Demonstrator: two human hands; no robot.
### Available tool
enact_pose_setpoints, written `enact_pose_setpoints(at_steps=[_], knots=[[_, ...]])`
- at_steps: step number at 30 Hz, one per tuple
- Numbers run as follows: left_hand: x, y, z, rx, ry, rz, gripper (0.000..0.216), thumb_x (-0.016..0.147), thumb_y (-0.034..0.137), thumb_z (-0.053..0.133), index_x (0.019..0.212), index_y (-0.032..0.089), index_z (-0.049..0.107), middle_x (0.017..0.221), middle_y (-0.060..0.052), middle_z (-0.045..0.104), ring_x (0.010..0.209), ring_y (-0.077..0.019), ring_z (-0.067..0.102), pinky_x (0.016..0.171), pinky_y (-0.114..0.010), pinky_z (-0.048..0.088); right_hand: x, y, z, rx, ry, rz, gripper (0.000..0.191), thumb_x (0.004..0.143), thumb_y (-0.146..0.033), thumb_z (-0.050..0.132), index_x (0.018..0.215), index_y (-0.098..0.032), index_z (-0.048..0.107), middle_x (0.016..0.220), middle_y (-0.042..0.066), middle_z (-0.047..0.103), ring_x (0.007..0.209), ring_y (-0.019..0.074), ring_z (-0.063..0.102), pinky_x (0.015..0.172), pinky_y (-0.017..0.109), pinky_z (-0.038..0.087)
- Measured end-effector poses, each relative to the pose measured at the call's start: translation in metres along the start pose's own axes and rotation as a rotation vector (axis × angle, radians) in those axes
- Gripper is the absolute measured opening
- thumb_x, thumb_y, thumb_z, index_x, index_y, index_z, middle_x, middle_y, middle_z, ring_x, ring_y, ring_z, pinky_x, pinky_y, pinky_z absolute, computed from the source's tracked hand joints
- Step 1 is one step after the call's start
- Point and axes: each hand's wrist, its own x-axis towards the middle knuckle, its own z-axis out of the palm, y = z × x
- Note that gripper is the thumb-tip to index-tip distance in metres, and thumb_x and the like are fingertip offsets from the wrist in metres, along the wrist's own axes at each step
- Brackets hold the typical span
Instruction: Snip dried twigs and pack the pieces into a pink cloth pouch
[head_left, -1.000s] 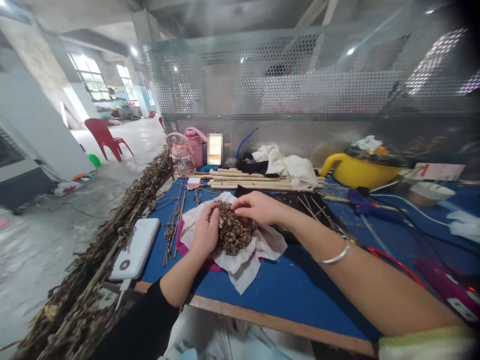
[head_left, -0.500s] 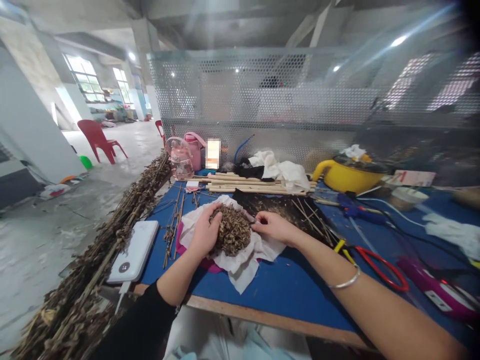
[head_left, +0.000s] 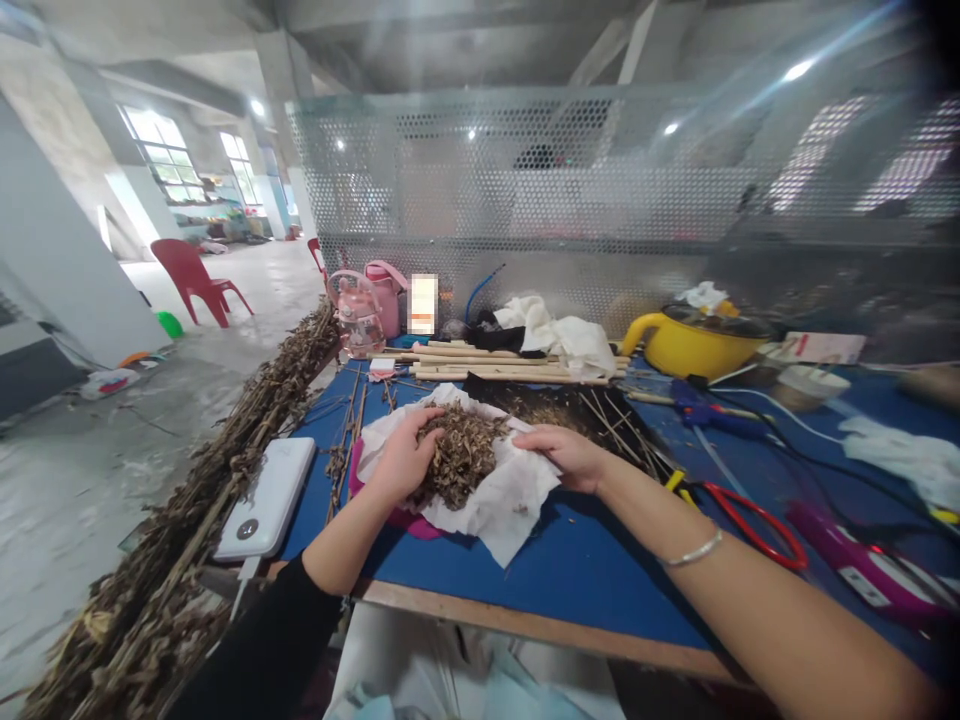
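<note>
A heap of dry brown plant bits (head_left: 461,455) lies on a white cloth (head_left: 501,510) spread on the blue table (head_left: 570,580). My left hand (head_left: 401,458) cups the left side of the heap, fingers curled into it. My right hand (head_left: 566,452) rests on the cloth's right edge beside the heap, fingers closed on the cloth and lifting it. A silver bangle (head_left: 694,552) sits on my right wrist.
A white power bank (head_left: 268,498) lies left of the cloth. Long dry stalks (head_left: 195,520) run along the table's left edge. Behind are wooden sticks (head_left: 510,365), a pink bottle (head_left: 360,312), a yellow pot (head_left: 694,342), red-handled scissors (head_left: 739,515) and cables. A perforated metal screen (head_left: 570,180) backs the table.
My right hand left the top of the heap, moved to its right side and took hold of the cloth edge, which now stands raised. My left hand stays on the heap.
</note>
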Motion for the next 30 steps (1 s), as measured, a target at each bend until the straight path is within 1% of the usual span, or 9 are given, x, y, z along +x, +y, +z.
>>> enact_pose_setpoints(at_steps=[5, 8, 14, 17, 19, 22, 25, 28, 30], knots=[[-0.002, -0.005, 0.004, -0.045, -0.016, 0.025, 0.034, 0.081, 0.019, 0.042, 0.112, 0.017, 0.055, 0.12, -0.01, 0.056, 0.113, -0.0191, 0.048, 0.101, -0.038, 0.032, 0.006, -0.014, 0.032, 0.05, -0.032, -0.059, 0.015, 0.059, -0.022, 0.067, 0.068, -0.012, 0.062, 0.057, 0.001, 0.064, 0.048, 0.0117, 0.058, 0.049, 0.021, 0.044], [-0.003, -0.003, 0.005, -0.149, -0.005, -0.022, 0.037, 0.082, 0.018, 0.037, 0.116, 0.016, 0.053, 0.124, -0.009, 0.053, 0.116, -0.0174, 0.046, 0.103, -0.037, 0.031, 0.014, -0.018, 0.043, 0.065, -0.028, -0.052, 0.011, 0.061, -0.02, 0.066, 0.068, -0.013, 0.062, 0.058, 0.001, 0.064, 0.052, 0.0126, 0.059, 0.053, 0.022, 0.046], [0.002, 0.01, 0.005, -0.267, 0.06, -0.223, 0.039, 0.076, 0.013, 0.037, 0.109, 0.017, 0.059, 0.119, -0.006, 0.058, 0.114, -0.0188, 0.048, 0.103, -0.037, 0.031, 0.014, -0.009, 0.039, 0.075, 0.049, 0.009, 0.005, 0.065, -0.017, 0.062, 0.068, -0.014, 0.063, 0.061, 0.003, 0.066, 0.057, 0.0148, 0.061, 0.055, 0.023, 0.049], [0.003, 0.011, 0.005, -0.313, 0.138, -0.281, 0.037, 0.078, 0.022, 0.044, 0.112, 0.018, 0.057, 0.119, -0.006, 0.058, 0.112, -0.0209, 0.05, 0.1, -0.038, 0.033, 0.005, -0.004, 0.033, 0.063, 0.045, 0.013, 0.009, 0.067, -0.019, 0.061, 0.073, -0.014, 0.064, 0.066, 0.004, 0.067, 0.061, 0.0159, 0.063, 0.057, 0.024, 0.049], [0.002, 0.012, 0.004, -0.326, 0.171, -0.27, 0.04, 0.08, 0.031, 0.045, 0.118, 0.018, 0.052, 0.12, -0.008, 0.057, 0.111, -0.0213, 0.051, 0.098, -0.038, 0.035, 0.001, -0.002, 0.029, 0.046, 0.037, 0.024, 0.011, 0.068, -0.022, 0.062, 0.074, -0.013, 0.064, 0.068, 0.005, 0.068, 0.062, 0.0162, 0.064, 0.058, 0.024, 0.049], [-0.001, 0.019, 0.004, -0.158, 0.183, -0.132, 0.045, 0.082, 0.037, 0.044, 0.123, 0.017, 0.048, 0.125, -0.011, 0.051, 0.116, -0.023, 0.045, 0.101, -0.041, 0.031, -0.003, -0.001, 0.025, -0.021, 0.019, 0.019, 0.016, 0.067, -0.025, 0.061, 0.077, -0.013, 0.064, 0.071, 0.006, 0.069, 0.067, 0.0178, 0.064, 0.062, 0.026, 0.049], [-0.003, 0.035, 0.005, 0.203, 0.167, 0.105, 0.053, 0.076, 0.043, 0.054, 0.124, 0.022, 0.048, 0.137, -0.01, 0.038, 0.129, -0.0313, 0.024, 0.105, -0.053, 0.014, -0.005, 0.0, 0.024, -0.178, 0.031, -0.046, 0.016, 0.067, -0.025, 0.06, 0.077, -0.013, 0.064, 0.073, 0.004, 0.068, 0.073, 0.0187, 0.063, 0.067, 0.027, 0.047], [-0.002, 0.049, 0.01, 0.447, -0.016, 0.312, 0.057, 0.071, 0.048, 0.059, 0.124, 0.03, 0.048, 0.143, -0.006, 0.03, 0.133, -0.0368, 0.009, 0.1, -0.063, -0.002, -0.006, 0.002, 0.026, -0.307, 0.025, -0.087, 0.015, 0.067, -0.024, 0.057, 0.074, -0.014, 0.063, 0.069, 0.001, 0.067, 0.072, 0.0177, 0.061, 0.065, 0.025, 0.045], [-0.001, 0.051, 0.014, 0.505, -0.188, 0.397, 0.048, 0.074, 0.048, 0.055, 0.12, 0.033, 0.052, 0.14, -0.004, 0.036, 0.131, -0.0357, 0.015, 0.099, -0.064, -0.004, -0.006, 0.003, 0.026, -0.322, 0.021, -0.08, 0.013, 0.065, -0.023, 0.056, 0.073, -0.014, 0.062, 0.064, 0.0, 0.065, 0.068, 0.0167, 0.06, 0.062, 0.024, 0.044]])
